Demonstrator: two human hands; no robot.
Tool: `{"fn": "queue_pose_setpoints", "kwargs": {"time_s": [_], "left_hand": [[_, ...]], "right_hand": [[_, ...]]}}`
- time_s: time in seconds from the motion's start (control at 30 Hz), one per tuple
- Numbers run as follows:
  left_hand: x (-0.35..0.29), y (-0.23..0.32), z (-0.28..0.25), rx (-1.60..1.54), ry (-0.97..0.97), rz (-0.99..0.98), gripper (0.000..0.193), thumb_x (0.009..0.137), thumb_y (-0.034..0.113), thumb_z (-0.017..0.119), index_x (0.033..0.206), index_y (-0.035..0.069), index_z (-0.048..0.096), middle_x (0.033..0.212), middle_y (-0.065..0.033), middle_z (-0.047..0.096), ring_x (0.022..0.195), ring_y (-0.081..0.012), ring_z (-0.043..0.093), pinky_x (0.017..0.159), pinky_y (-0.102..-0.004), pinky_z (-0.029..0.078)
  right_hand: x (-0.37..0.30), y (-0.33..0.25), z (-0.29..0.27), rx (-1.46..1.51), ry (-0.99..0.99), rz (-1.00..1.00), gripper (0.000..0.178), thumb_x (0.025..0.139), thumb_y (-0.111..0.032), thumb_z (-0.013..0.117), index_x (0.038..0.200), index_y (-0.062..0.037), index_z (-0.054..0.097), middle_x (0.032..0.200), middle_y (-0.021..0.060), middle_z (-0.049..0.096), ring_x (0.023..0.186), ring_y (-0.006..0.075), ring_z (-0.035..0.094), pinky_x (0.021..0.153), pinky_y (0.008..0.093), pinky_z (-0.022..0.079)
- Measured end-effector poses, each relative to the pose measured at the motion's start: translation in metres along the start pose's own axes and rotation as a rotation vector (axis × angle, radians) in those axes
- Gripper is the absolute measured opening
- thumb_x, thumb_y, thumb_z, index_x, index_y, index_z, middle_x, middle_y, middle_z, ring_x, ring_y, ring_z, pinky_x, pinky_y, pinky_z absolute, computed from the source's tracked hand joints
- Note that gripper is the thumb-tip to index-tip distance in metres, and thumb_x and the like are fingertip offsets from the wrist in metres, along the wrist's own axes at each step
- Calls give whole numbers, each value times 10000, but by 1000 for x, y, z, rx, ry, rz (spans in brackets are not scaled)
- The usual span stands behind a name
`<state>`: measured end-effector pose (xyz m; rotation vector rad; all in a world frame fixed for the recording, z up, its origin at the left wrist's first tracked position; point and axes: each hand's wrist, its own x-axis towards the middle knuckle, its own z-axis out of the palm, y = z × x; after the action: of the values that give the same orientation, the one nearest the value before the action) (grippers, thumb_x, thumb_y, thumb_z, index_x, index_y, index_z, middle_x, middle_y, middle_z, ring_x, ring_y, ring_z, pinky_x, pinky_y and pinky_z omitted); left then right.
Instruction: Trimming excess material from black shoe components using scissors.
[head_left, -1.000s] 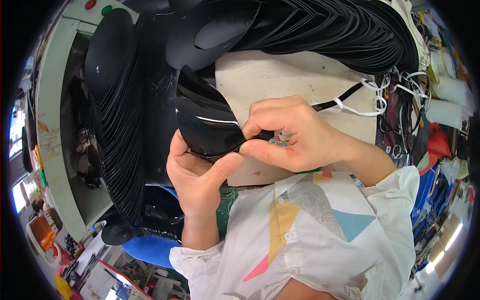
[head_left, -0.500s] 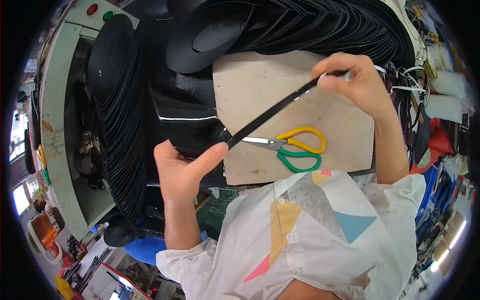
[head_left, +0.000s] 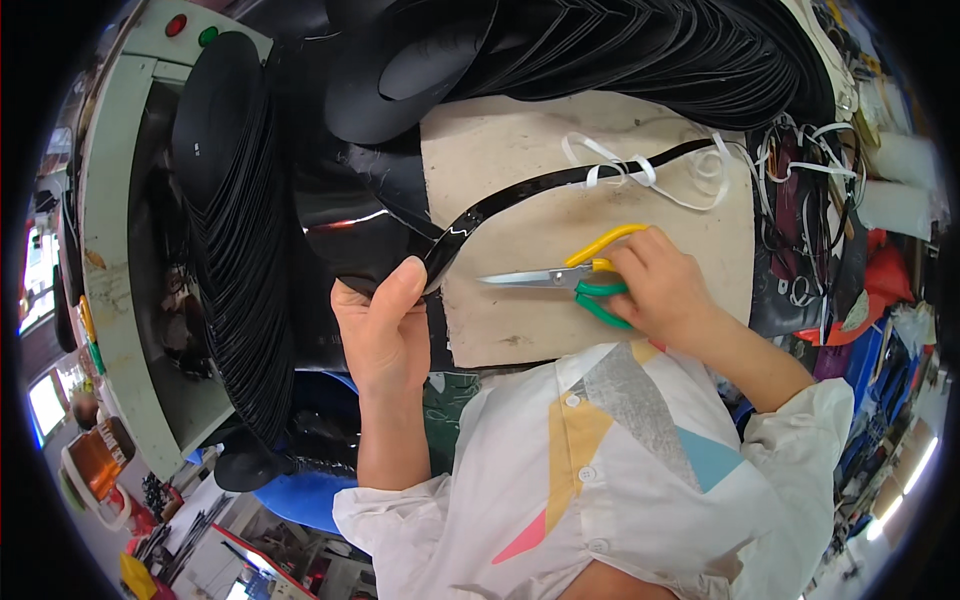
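Observation:
Between the thumb and fingers of my left hand (head_left: 388, 320) is one end of a glossy black strip (head_left: 500, 200). From there it curves up and right across a beige board (head_left: 560, 340). A dark shiny sheet (head_left: 350, 225) lies behind that hand; whether it joins the strip I cannot tell. Thin white tape (head_left: 645, 172) loops loosely around the strip's right part. My right hand (head_left: 660, 285) is closed on the handles of scissors (head_left: 535, 278), one yellow and one green. Their blades point left toward the strip, lying nearly together over the board.
Overlapping black curved pieces (head_left: 640, 50) are stacked along the back, and another such stack (head_left: 235, 250) stands at left. Beside it is a pale metal cabinet (head_left: 110, 250) with red and green buttons. Tangled white and dark cords (head_left: 800, 200) hang at the right.
My right hand has let go of the strip's far end and come down onto the scissors' handles. The strip now lies slack in a curve, and the white tape shows on the board.

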<state>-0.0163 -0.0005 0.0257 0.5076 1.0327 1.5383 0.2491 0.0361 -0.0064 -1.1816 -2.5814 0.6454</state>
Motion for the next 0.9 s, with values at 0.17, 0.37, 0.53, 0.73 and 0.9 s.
{"fn": "queue_pose_setpoints", "kwargs": {"time_s": [0.17,0.37,0.53,0.73,0.9], "left_hand": [[-3,-4,7,-70,-13,10,368,829,67,573,1190,19,520,1100,-84,616,999,-192,605,899,-354,465],[-4,-4,12,-78,9,24,364,828,76,581,1185,29,528,1092,-79,622,994,-191,606,894,-358,467],[-7,2,29,-83,125,-12,196,778,-12,639,966,36,609,860,2,619,775,-95,575,778,-266,455],[-8,-7,15,-71,6,19,336,826,78,587,1157,39,546,1066,-81,633,984,-195,613,901,-370,469],[-8,-6,19,-67,24,17,298,813,43,600,1108,34,562,1033,-56,633,953,-161,601,879,-340,460]], "right_hand": [[15,-14,-19,558,-126,37,589,577,-375,847,873,1,505,797,126,515,737,322,522,632,383,434],[24,-24,-13,641,-112,21,605,563,-392,858,813,-2,469,779,151,527,680,326,533,577,367,424],[21,-23,-2,613,-34,-8,688,551,-554,793,816,3,488,706,120,455,583,289,462,516,351,380],[22,-20,3,510,107,-72,707,542,-604,781,792,-1,508,662,110,427,543,270,436,481,349,367],[27,-20,-2,463,104,-88,591,558,-459,842,681,-26,458,612,114,461,512,282,469,455,349,377]]}}
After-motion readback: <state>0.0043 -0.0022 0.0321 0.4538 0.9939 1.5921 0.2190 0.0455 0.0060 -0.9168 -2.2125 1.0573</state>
